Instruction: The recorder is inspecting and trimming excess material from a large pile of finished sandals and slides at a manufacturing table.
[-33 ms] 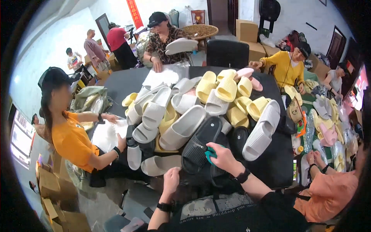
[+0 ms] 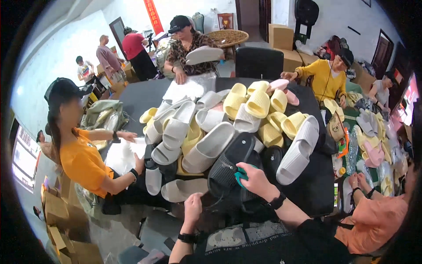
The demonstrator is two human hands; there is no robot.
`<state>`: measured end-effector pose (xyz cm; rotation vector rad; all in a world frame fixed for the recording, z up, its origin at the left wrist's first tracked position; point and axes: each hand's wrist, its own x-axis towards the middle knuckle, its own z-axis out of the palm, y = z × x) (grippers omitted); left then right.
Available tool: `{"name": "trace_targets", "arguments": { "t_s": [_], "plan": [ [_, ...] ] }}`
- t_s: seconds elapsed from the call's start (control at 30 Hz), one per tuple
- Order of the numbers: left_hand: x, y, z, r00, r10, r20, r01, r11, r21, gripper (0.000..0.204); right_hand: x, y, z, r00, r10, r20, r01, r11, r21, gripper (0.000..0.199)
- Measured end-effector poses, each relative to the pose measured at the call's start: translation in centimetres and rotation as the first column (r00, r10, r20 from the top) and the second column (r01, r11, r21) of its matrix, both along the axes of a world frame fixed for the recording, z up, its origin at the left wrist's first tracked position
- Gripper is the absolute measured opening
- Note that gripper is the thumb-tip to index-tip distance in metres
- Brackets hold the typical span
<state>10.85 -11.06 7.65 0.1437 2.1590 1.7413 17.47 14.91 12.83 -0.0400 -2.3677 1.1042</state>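
Slippers (image 2: 225,169) crowd the table's (image 2: 310,189) near edge; right grip (image 2: 250,179) wraps a teal tool (image 2: 239,177), left grip (image 2: 193,207) curls closed, contents unclear.

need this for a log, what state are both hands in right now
Left hand: closed; whether it holds anything can't be told.
Right hand: closed, holding a green object over black slippers.
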Motion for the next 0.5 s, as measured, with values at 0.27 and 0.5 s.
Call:
{"name": "trace_targets", "arguments": {
  "t_s": [0.27, 0.5],
  "plan": [
    [0.7, -6.3, -2.8, 0.871, 0.021, -0.491, -0.138, 0.969, -0.204, 0.029, -1.0, 1.0, 0.9, 0.997, 0.068, -0.039, -0.062, 0.988, 0.139, 0.039],
    [1.7, -6.9, -5.0, 0.97, 0.194, -0.143, -0.212, 0.97, -0.12, 0.029, -2.6, 1.1, -2.3, 0.997, 0.078, 0.0, -0.075, 0.967, 0.242, 0.036]
  ]
}}
